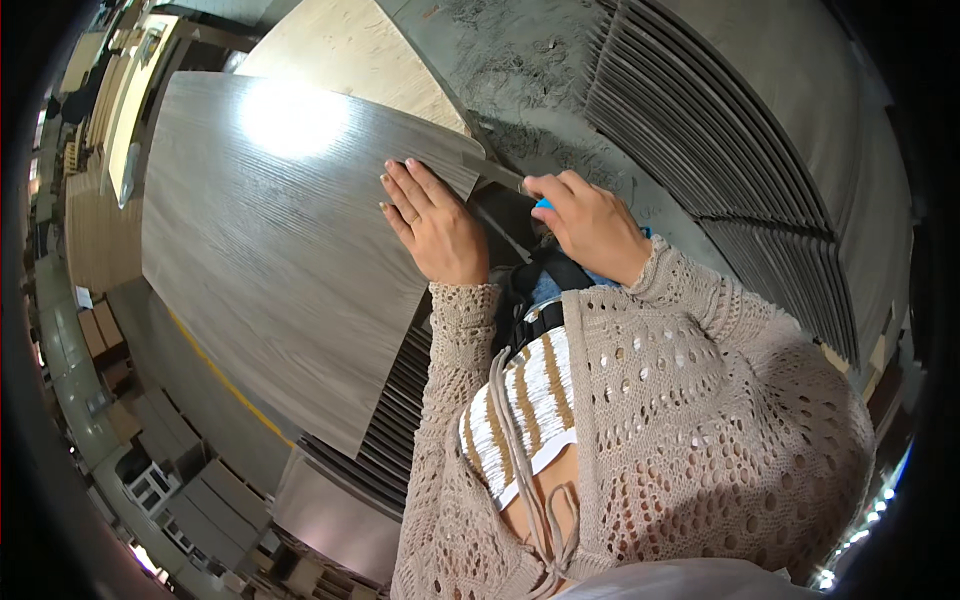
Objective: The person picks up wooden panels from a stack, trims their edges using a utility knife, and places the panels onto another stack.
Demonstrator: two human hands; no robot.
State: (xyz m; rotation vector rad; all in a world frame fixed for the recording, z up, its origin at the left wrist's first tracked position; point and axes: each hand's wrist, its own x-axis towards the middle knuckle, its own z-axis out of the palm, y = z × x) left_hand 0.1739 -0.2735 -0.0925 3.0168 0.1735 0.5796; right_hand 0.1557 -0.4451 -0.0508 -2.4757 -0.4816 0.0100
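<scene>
A large grey wood-grain panel [290,240] lies in front of me, with a bright glare at its far end. My left hand [440,225] rests flat on it close to the right edge, fingers stretched out. My right hand [590,220] is closed round the blue handle of what looks like a flat file [497,174]. The long flat metal blade meets the panel's edge near its far right corner. Most of the handle is hidden inside my fingers.
A pale board [350,50] lies under the panel's far end. Stacked grey panels [720,140] stand on the right, and more dark stacked edges [390,400] show below my panel. Dark shavings [530,60] litter the floor. A yellow floor line [225,370] runs at left.
</scene>
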